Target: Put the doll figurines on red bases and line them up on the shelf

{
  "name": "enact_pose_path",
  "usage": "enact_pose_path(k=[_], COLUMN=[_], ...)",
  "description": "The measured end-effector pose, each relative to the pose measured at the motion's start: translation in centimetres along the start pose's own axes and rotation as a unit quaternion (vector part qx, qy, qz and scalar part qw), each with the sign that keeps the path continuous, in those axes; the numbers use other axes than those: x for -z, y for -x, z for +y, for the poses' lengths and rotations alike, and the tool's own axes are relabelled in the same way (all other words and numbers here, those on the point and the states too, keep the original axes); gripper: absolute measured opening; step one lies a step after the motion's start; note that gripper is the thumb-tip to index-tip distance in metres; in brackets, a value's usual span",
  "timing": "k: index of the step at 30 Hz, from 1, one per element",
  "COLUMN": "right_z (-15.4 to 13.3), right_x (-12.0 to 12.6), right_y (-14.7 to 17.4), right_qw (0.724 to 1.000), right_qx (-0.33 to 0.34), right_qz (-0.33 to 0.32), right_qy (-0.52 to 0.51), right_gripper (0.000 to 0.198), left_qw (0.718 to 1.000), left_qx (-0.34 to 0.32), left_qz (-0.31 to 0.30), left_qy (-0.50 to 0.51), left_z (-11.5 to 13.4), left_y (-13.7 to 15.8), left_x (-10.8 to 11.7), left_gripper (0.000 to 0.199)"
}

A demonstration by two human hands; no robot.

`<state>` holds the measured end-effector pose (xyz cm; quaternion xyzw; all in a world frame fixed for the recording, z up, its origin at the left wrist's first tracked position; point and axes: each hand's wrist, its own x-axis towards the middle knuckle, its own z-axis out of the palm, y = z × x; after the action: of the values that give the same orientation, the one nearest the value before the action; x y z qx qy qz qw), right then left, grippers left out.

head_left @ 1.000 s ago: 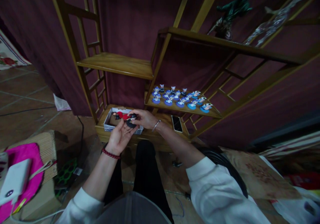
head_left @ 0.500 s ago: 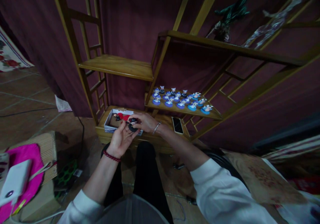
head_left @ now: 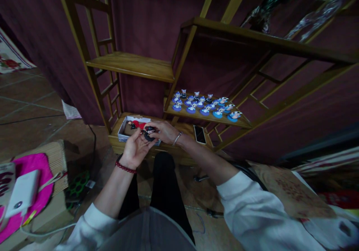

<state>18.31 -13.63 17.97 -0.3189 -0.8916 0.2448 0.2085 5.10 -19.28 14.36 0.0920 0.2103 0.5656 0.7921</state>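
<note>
- While I watch from my end, the right hand (head_left: 165, 132) pinches the dark figure (head_left: 149, 132) between thumb and fingers, gripping its upper part; I read that as leaving the black base free.
- Left hand (head_left: 133, 150): palm up, fingers loosely stretched out under the base, thumb raised near its side. Looks like a cradle, there to steady the figure or catch a slip. Can't tell how firmly the fingertips press.
- Figure location: tilted between both hands, over the near right part of the box (head_left: 120, 137), not resting on it as far as I see.
- Box: shallow, pale walls, on the low ledge (head_left: 114, 131) right by the hands, so probably put there for short reach. Inside I get a red-and-black piece (head_left: 134, 124) lying down; more red shows behind the fingers, shape unclear.
- Shelf (head_left: 196, 117), to the right and higher: small figures (head_left: 191, 107) standing in rough rows, purple and blue bases toward the front, darker ones at the back. Spacing seems meant to keep each visible.
- Phone (head_left: 200, 134): flat on the ledge, under the shelf, apart from the box, likely to keep it out of the way.
- Far left: white power bank (head_left: 24, 193) on pink cloth (head_left: 46, 168), cable attached, well clear of both hands.
</note>
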Motion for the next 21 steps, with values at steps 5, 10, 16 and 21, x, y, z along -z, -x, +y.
enact_pose_path(k=[5,10,16,21], right_z=[0.2,0.5,-0.2,-0.3], right_x=[0.1,0.2,0.2,0.1], right_y=[-0.3,-0.8,-1.6,-1.9], right_qw=[1.000,1.000,0.999,0.998], right_qx=[0.008,0.026,0.053,0.043], right_qz=[-0.005,0.006,-0.004,-0.021], right_qy=[0.002,0.000,0.010,0.042], right_gripper=[0.036,0.037,0.041,0.039], left_qw=[1.000,1.000,0.998,0.998], left_qx=[-0.008,-0.021,-0.038,-0.032], left_qz=[0.003,0.020,0.046,0.057], left_qy=[0.001,0.001,0.001,-0.006], left_z=[0.1,0.5,0.9,0.9], left_y=[0.0,-0.4,-0.7,-0.6], left_x=[-0.2,-0.3,0.0,0.1], left_gripper=[0.022,0.024,0.023,0.020])
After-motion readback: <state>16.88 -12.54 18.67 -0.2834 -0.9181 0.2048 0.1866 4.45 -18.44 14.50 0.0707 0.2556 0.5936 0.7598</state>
